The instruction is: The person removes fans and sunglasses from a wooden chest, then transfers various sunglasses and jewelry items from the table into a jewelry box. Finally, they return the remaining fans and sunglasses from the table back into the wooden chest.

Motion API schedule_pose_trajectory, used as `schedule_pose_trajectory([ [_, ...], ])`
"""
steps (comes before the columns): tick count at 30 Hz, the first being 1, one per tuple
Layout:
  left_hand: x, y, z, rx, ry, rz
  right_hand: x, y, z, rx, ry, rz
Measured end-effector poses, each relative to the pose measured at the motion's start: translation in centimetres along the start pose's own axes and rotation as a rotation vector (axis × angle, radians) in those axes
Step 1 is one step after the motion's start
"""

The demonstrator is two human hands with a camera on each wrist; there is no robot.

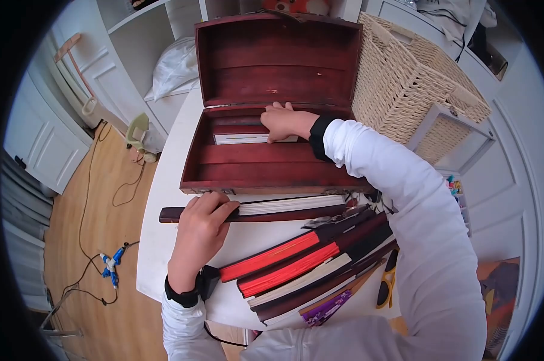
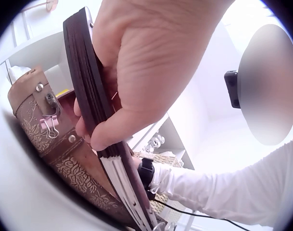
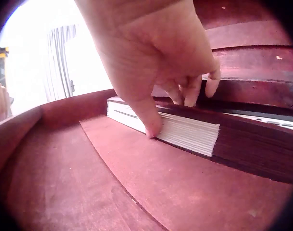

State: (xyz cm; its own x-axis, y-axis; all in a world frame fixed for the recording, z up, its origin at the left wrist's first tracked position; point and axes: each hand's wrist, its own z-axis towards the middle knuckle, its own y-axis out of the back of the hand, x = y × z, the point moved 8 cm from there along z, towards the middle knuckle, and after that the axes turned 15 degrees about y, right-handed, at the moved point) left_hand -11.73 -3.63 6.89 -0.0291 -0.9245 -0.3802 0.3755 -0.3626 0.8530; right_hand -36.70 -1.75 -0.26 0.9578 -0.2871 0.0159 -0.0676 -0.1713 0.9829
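My left hand (image 1: pixel 201 224) pinches a closed folding fan (image 1: pixel 290 207) near its dark wooden end, thumb on one face and fingers behind. This fan has white pleated edges and lies level in front of an open dark red wooden chest (image 1: pixel 272 155). Inside the chest, my right hand (image 1: pixel 282 122) grips another closed folding fan (image 3: pixel 185 131), its thumb on the white pleats and its fingers over the far side. That fan lies along the back of the chest. Several more closed fans, including one with red pleats (image 1: pixel 296 268), lie fanned out on the white table (image 1: pixel 157 253).
The chest lid (image 1: pixel 278 57) stands up at the back. A woven basket (image 1: pixel 404 72) stands right of the chest. Scissors (image 1: pixel 387 280) with yellow handles and a purple patterned item (image 1: pixel 326 308) lie by the fans. Cables and a blue connector (image 1: pixel 110 265) are on the floor.
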Motion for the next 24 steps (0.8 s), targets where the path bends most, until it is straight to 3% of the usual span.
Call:
schedule_pose_trajectory([
  [2,-0.5,0.4,0.0,-0.028,-0.018,0.003,0.0,0.0,-0.4,-0.014,0.007,-0.005],
  [4,-1.0,0.7,0.0,-0.049,-0.04,0.005,0.9,1.6,-1.1,-0.265,0.122,-0.165],
  [11,-2.2,2.4,-0.4,-0.075,-0.101,0.099,0.7,1.0,-1.1,-0.419,0.124,-0.291],
  [13,-2.6,3.7,-0.5,-0.112,-0.135,0.133,0.5,1.6,-1.8,-0.407,0.206,-0.174],
  [16,-1.6,5.3,-0.2,-0.091,-0.113,0.076,-1.7,2.2,-3.2,-0.316,0.148,0.019],
  [19,0.5,5.8,1.0,0.051,0.007,-0.089,-3.4,4.4,-3.9,-0.245,0.156,-0.015],
  [23,0.9,4.4,7.0,0.169,0.011,-0.078,-4.3,12.0,-7.3,-0.39,0.076,0.169],
  [24,0.8,3.4,8.9,0.159,-0.064,-0.038,-4.2,13.6,-8.6,-0.434,0.039,0.27],
])
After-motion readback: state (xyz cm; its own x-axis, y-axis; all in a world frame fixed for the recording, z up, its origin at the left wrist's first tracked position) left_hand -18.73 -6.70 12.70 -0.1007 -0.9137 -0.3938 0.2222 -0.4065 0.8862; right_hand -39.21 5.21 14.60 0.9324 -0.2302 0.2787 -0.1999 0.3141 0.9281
